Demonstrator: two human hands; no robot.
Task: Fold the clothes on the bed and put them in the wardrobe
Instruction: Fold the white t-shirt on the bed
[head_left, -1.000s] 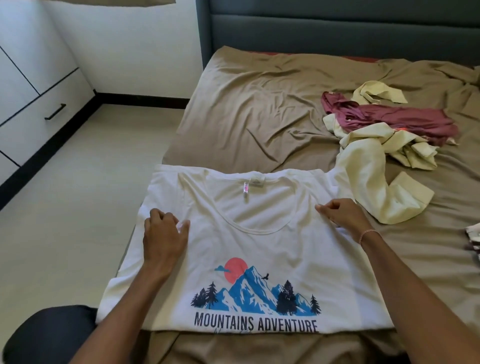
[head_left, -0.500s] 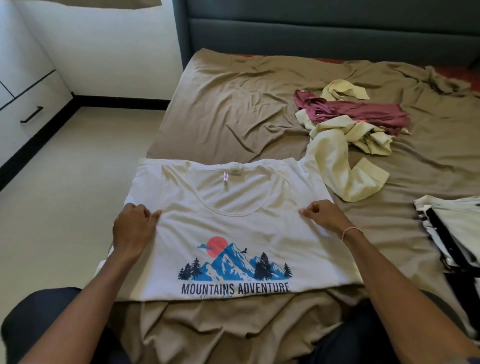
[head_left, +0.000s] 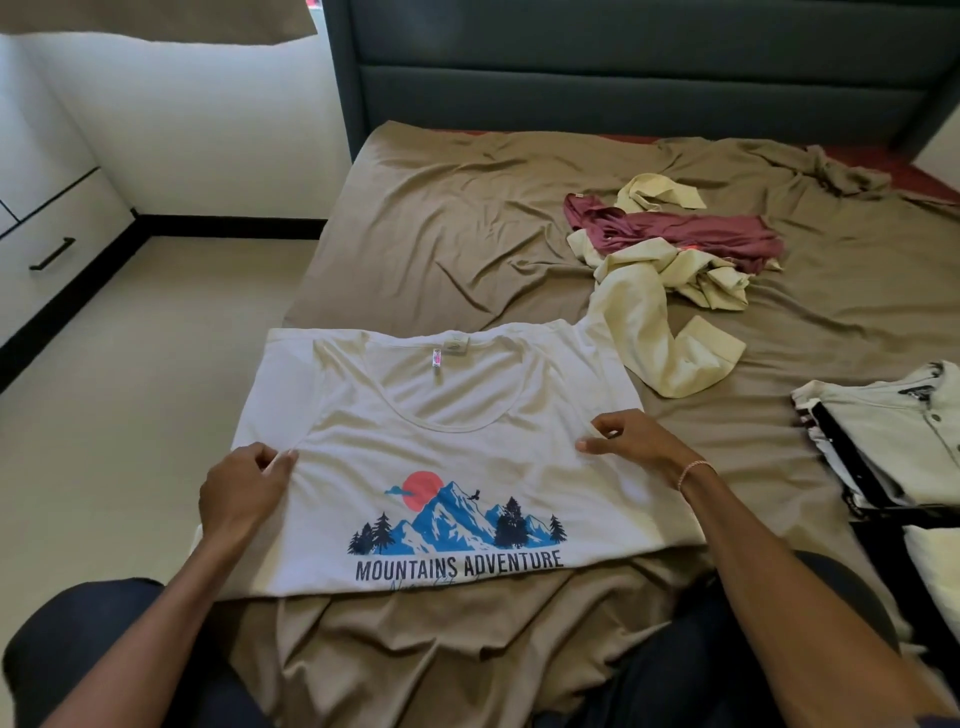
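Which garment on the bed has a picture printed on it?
The white T-shirt under both hands, printed with blue mountains; the maroon garment and pale yellow garment are plain.

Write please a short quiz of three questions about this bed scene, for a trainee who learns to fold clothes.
1. True or false: the white T-shirt lies print side up.
2. Which garment lies across the pale yellow garment? A maroon garment, B black trousers, C blue towel.
3. What does each hand grip?

Key: 1 true. 2 A. 3 The left hand and the right hand each pinch the white T-shirt, one at each side.
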